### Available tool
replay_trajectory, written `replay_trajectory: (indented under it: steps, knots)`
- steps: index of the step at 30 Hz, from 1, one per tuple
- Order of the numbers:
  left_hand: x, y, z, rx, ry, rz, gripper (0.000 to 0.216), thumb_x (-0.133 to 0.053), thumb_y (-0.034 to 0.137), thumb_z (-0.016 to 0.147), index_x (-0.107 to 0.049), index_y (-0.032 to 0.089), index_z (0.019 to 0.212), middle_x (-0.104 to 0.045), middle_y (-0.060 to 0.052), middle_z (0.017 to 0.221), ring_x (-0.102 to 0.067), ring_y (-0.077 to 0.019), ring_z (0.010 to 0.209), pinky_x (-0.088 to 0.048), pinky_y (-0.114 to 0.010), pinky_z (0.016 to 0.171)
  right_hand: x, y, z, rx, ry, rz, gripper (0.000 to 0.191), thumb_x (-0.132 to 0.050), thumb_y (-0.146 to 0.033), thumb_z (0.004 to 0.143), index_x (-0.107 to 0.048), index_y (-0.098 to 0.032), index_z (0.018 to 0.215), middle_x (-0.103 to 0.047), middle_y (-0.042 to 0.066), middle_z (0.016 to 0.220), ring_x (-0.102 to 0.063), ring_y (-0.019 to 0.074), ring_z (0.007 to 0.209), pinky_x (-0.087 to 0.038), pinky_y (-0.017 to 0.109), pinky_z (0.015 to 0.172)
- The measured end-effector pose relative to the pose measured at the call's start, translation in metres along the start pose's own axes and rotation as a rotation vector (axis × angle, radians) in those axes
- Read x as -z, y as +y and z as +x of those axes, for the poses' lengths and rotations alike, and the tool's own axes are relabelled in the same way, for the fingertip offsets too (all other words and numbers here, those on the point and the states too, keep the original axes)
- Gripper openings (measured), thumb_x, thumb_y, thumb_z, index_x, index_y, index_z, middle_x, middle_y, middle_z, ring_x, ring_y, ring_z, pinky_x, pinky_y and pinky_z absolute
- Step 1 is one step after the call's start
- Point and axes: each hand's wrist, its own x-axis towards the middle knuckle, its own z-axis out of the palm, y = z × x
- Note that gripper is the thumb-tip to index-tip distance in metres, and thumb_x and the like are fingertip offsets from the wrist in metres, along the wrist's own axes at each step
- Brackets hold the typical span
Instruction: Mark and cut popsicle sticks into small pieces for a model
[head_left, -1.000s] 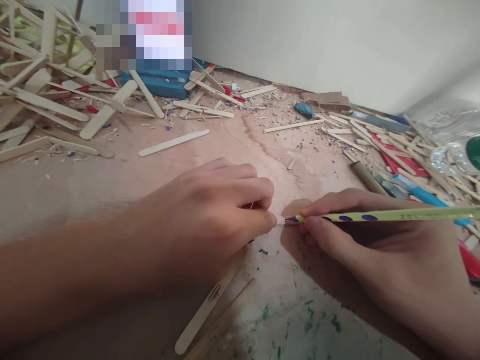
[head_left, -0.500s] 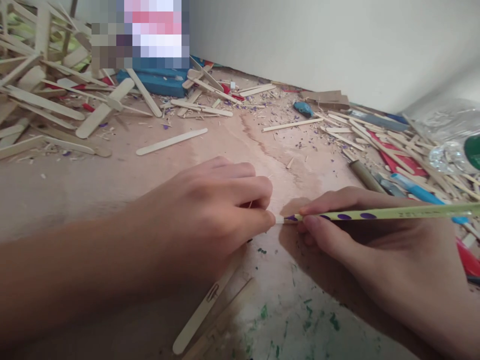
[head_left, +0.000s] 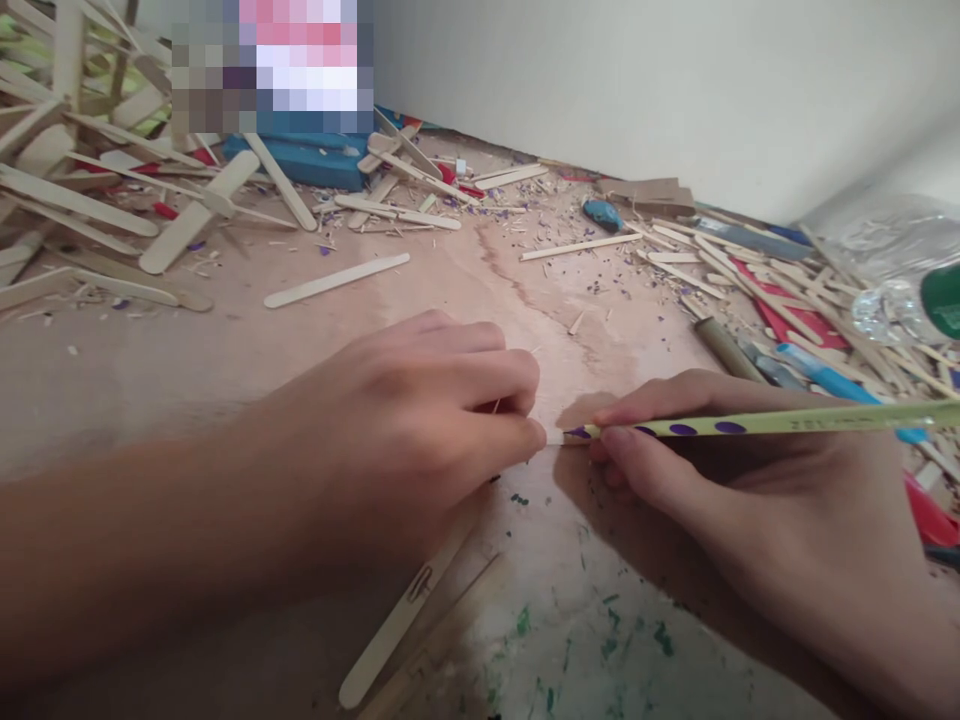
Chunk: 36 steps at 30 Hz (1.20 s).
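My left hand (head_left: 397, 440) rests on the tabletop with its fingers closed, pinching a small pale wooden piece (head_left: 555, 437) whose tip just shows past the thumb. My right hand (head_left: 750, 500) grips a yellow-green pencil with purple dots (head_left: 750, 424), lying almost level, its purple tip touching that small piece. A marked wooden craft stick (head_left: 405, 615) lies under my left hand and runs toward me.
Craft sticks are heaped at the far left (head_left: 90, 200), with a blue box (head_left: 300, 160) behind them. A loose stick (head_left: 337, 280) lies mid-table. At the right sit more sticks, a blue pen (head_left: 825, 380), red pieces and a clear plastic bottle (head_left: 900, 270). A white wall (head_left: 600, 80) bounds the back.
Both hands keep their grips and stay together; the view has shifted slightly, so everything sits a little lower-left in the picture.
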Motion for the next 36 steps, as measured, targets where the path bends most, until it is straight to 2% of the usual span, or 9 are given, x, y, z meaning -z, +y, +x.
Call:
replay_trajectory:
  steps: [7, 14, 26, 36]
  knots:
    - [-0.0010, -0.0017, -0.0007, -0.033, 0.003, -0.003, 0.025, -0.053, 0.003, 0.092, -0.072, 0.016, 0.082, -0.070, -0.006, 0.094, -0.064, -0.0219, 0.090, -0.050, -0.038, 0.082, -0.0006, 0.0016, -0.0004, 0.089, 0.062, -0.084, 0.011, -0.087, -0.028, 0.080, -0.080, -0.021, 0.086, -0.080, 0.007, 0.079, -0.072, 0.0182, 0.056, -0.051, 0.020, 0.037]
    - [0.0030, -0.0004, 0.0024, -0.017, -0.053, 0.033, 0.029, -0.050, 0.007, 0.095, -0.071, 0.019, 0.080, -0.071, -0.006, 0.093, -0.066, -0.0223, 0.089, -0.052, -0.037, 0.081, -0.0032, 0.0037, -0.0009, 0.087, 0.065, -0.007, 0.010, -0.086, -0.028, 0.082, -0.079, -0.021, 0.085, -0.079, 0.005, 0.074, -0.068, 0.0154, 0.048, -0.050, 0.020, 0.035]
    - [0.0014, -0.0002, 0.0015, -0.030, -0.034, 0.038, 0.028, -0.051, 0.007, 0.096, -0.074, 0.016, 0.082, -0.072, -0.007, 0.092, -0.068, -0.0245, 0.088, -0.054, -0.039, 0.079, -0.0005, 0.0049, 0.0007, 0.133, 0.059, -0.066, 0.008, -0.085, -0.028, 0.082, -0.080, -0.022, 0.084, -0.079, 0.007, 0.077, -0.073, 0.0191, 0.056, -0.051, 0.022, 0.037]
    - [0.0045, 0.0018, 0.0014, -0.023, -0.037, 0.076, 0.030, -0.049, 0.009, 0.096, -0.071, 0.019, 0.079, -0.071, -0.006, 0.091, -0.068, -0.0231, 0.088, -0.055, -0.038, 0.079, -0.0006, 0.0072, 0.0017, 0.154, 0.060, -0.052, 0.007, -0.085, -0.025, 0.081, -0.079, -0.022, 0.083, -0.079, 0.005, 0.076, -0.070, 0.0164, 0.052, -0.050, 0.021, 0.037]
